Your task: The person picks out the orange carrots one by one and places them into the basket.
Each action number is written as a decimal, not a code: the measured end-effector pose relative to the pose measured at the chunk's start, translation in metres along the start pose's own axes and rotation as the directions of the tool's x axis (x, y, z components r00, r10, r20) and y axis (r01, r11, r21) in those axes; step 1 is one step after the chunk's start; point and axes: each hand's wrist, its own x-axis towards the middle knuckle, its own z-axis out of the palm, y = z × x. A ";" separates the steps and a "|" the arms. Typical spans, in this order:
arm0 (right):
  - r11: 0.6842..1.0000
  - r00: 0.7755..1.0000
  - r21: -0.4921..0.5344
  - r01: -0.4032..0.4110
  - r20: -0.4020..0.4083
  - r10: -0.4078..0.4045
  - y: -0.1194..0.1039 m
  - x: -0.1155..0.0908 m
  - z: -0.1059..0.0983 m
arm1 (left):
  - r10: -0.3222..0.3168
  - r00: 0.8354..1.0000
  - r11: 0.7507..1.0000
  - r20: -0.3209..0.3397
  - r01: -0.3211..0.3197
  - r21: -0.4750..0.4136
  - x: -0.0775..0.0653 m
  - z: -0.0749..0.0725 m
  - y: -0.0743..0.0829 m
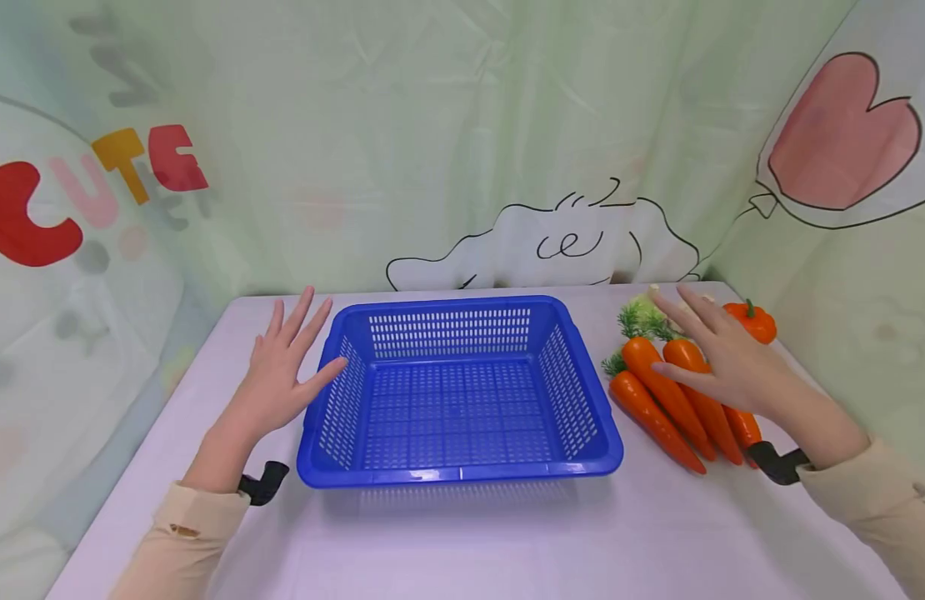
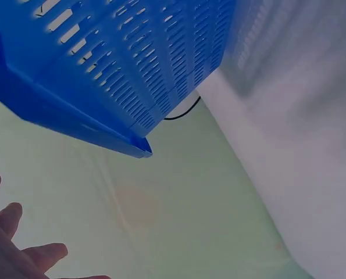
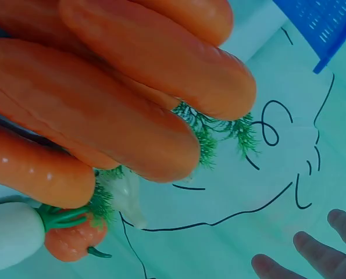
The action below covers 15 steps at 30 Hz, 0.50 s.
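A blue plastic basket (image 1: 455,477) with slotted walls stands on the table, and no items show inside it. Beside its left wall my left hand (image 1: 278,375) hovers with spread fingers, holding nothing; in the left wrist view its fingertips (image 2: 47,254) appear below the basket's rim (image 2: 79,131). Over the vegetables on the right, my right hand (image 1: 732,358) is spread and holds nothing. Several orange carrots (image 1: 653,421) with green tops lie beneath and beside it. The right wrist view shows the carrots (image 3: 161,64) close up, with the fingers (image 3: 318,253) apart from them.
Behind the carrots lie a pale green vegetable (image 1: 644,310), partly hidden, and an orange pumpkin-like vegetable (image 1: 755,323). A white radish (image 3: 13,235) shows in the right wrist view. The white table (image 1: 432,550) is backed by a printed curtain (image 1: 320,167).
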 end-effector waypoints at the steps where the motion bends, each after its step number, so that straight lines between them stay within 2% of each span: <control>1: 1.000 1.000 0.007 -0.001 -0.002 0.001 0.001 -0.001 0.002 | -0.008 1.000 1.000 -0.003 0.008 -0.017 -0.001 0.001 -0.001; 10: 1.000 1.000 -0.010 0.006 -0.008 -0.006 0.013 -0.005 0.016 | -0.054 0.998 0.986 -0.037 0.048 -0.159 -0.006 0.013 -0.009; 15: 1.000 1.000 0.002 -0.016 -0.002 0.016 0.019 -0.007 0.021 | -0.093 0.995 0.973 -0.019 0.087 -0.216 -0.008 0.019 -0.013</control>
